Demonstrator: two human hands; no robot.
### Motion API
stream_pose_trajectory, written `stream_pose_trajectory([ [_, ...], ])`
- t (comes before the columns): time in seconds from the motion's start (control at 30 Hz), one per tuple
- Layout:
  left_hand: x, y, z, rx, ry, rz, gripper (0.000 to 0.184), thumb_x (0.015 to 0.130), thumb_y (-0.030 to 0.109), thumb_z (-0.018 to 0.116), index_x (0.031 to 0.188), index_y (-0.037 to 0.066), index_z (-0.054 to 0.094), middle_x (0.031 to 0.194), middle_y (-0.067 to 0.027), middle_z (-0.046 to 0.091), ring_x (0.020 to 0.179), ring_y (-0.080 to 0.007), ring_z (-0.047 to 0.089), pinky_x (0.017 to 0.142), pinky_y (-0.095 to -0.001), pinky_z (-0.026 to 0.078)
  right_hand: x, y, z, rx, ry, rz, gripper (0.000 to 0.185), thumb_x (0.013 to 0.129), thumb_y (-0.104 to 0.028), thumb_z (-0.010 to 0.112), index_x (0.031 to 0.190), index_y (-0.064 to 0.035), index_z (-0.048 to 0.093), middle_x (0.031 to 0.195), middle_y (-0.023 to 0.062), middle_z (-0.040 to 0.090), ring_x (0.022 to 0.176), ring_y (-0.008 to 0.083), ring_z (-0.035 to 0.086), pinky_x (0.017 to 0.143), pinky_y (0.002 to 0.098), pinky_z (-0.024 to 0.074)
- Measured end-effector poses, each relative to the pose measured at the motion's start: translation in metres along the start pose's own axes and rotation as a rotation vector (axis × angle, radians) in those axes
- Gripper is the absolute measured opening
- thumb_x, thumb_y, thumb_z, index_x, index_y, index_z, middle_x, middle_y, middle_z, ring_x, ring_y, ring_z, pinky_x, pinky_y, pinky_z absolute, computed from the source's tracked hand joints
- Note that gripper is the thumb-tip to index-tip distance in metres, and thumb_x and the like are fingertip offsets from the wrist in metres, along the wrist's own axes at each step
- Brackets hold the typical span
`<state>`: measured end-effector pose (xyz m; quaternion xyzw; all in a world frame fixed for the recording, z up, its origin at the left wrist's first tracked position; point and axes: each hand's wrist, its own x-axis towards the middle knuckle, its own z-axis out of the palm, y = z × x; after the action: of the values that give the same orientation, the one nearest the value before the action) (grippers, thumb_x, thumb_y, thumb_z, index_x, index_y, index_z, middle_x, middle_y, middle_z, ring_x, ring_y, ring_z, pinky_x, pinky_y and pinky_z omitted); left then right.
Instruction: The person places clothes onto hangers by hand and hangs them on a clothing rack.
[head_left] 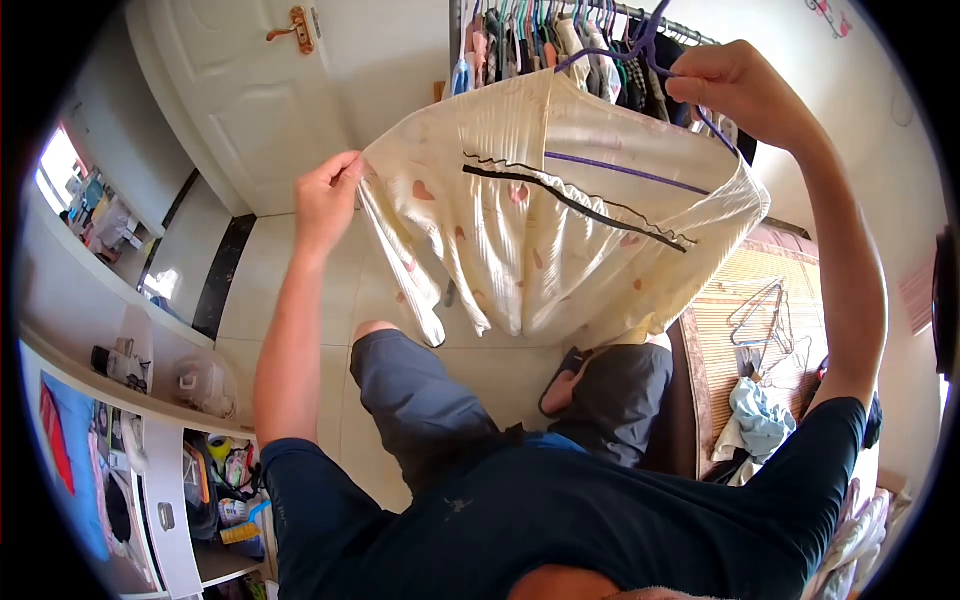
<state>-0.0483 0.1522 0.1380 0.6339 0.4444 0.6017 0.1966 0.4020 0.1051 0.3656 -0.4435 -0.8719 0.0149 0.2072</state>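
Observation:
A cream garment with pink hearts and black trim (500, 220) hangs spread out in front of me on a purple hanger (625, 172). My right hand (735, 90), raised at the upper right, is closed on the hanger near its hook. At the garment's left upper edge, my left hand (328, 200) pinches the cloth between thumb and fingers. The hanger's bar shows through the wide neck opening, and one hanger arm is hidden inside the cloth. The garment's lower edge falls in loose folds above my knees.
Behind the garment stands a rack of hung clothes (520, 40). A white door (240, 90) is at the upper left. On the right, a bed with a woven mat (725, 300) holds empty hangers (765, 315) and crumpled clothes (760, 415). Open drawers (225, 500) stand at the lower left.

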Motion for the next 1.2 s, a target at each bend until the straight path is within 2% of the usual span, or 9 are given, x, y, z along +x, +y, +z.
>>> stream_pose_trajectory([
  [0.2,-0.003,0.005,-0.001,0.346,0.029,0.113,0.018,0.100,0.013,0.066,0.105,-0.003,0.074,0.080,-0.0038,0.068,0.074,-0.0067,0.061,0.063,-0.0253,0.050,0.007,-0.016,-0.005,0.012,-0.011,-0.056,0.026,0.097,-0.019,0.072,0.088,0.0047,0.070,0.072,0.0028,0.060,0.064,0.0097,0.057,0.060,0.0277,0.0463],
  [0.27,-0.007,0.040,0.014,0.370,0.228,0.428,0.014,0.095,0.012,0.072,0.097,-0.002,0.072,0.075,-0.0055,0.066,0.066,-0.0107,0.061,0.060,-0.0267,0.050,0.014,-0.019,-0.007,-0.021,-0.011,-0.059,0.026,0.097,-0.019,0.072,0.087,0.0051,0.070,0.071,0.0030,0.060,0.062,0.0098,0.057,0.060,0.0279,0.0463],
  [0.37,-0.019,0.086,0.047,0.110,0.189,0.299,0.017,0.089,0.013,0.079,0.090,0.000,0.068,0.070,-0.0060,0.064,0.059,-0.0157,0.059,0.057,-0.0291,0.050,0.021,-0.064,-0.014,-0.084,-0.043,0.162,0.018,0.093,-0.016,0.075,0.089,0.0017,0.074,0.071,0.0030,0.069,0.061,0.0100,0.057,0.060,0.0296,0.0502],
  [0.47,-0.010,0.118,0.075,0.059,0.149,0.190,0.030,0.084,0.025,0.084,0.084,0.002,0.065,0.066,-0.0057,0.061,0.055,-0.0184,0.056,0.055,-0.0308,0.049,0.027,-0.064,-0.015,-0.134,-0.071,0.088,0.022,0.093,-0.016,0.076,0.078,0.0001,0.076,0.060,0.0012,0.062,0.055,0.0063,0.050,0.054,0.0298,0.0449],
  [0.57,0.003,0.128,0.101,0.237,0.104,0.273,0.037,0.085,0.031,0.085,0.081,0.002,0.063,0.066,0.0004,0.059,0.057,-0.0078,0.051,0.055,-0.0250,0.043,0.027,-0.070,-0.011,-0.106,-0.039,0.050,0.021,0.093,-0.017,0.076,0.081,0.0002,0.076,0.058,-0.0006,0.058,0.056,0.0058,0.046,0.051,0.0312,0.0407],
  [0.83,0.034,0.124,0.121,0.532,0.171,0.362,0.023,0.083,0.023,0.066,0.078,0.002,0.070,0.065,-0.0127,0.067,0.058,-0.0241,0.064,0.059,-0.0364,0.049,0.021,-0.071,-0.021,-0.164,-0.143,0.135,0.022,0.094,-0.020,0.077,0.084,-0.0004,0.077,0.059,0.0000,0.061,0.057,0.0060,0.049,0.051,0.0313,0.0420],
  [1.07,0.058,0.142,0.089,0.523,0.107,0.297,0.024,0.081,0.022,0.065,0.089,0.002,0.074,0.078,-0.0110,0.072,0.072,-0.0231,0.067,0.070,-0.0344,0.052,0.020,-0.049,-0.020,-0.080,-0.074,-0.001,0.022,0.094,-0.018,0.076,0.084,0.0017,0.078,0.060,0.0009,0.063,0.055,0.0069,0.051,0.050,0.0317,0.0423],
  [1.13,0.059,0.148,0.098,0.177,0.071,0.577,0.023,0.087,0.020,0.069,0.099,0.001,0.075,0.088,-0.0050,0.074,0.080,-0.0177,0.066,0.076,-0.0305,0.051,0.024,-0.052,-0.019,-0.105,-0.106,-0.006,0.021,0.094,-0.017,0.076,0.085,0.0015,0.078,0.061,0.0018,0.065,0.055,0.0070,0.052,0.050,0.0317,0.0429],
  [1.2,0.056,0.159,0.110,-0.053,-0.128,0.485,0.023,0.090,0.019,0.070,0.103,0.001,0.074,0.090,-0.0029,0.073,0.083,-0.0147,0.065,0.078,-0.0282,0.049,0.027,-0.052,-0.014,-0.089,-0.079,-0.061,0.022,0.093,-0.016,0.075,0.082,0.0024,0.077,0.058,0.0015,0.061,0.054,0.0072,0.049,0.050,0.0318,0.0415],
])
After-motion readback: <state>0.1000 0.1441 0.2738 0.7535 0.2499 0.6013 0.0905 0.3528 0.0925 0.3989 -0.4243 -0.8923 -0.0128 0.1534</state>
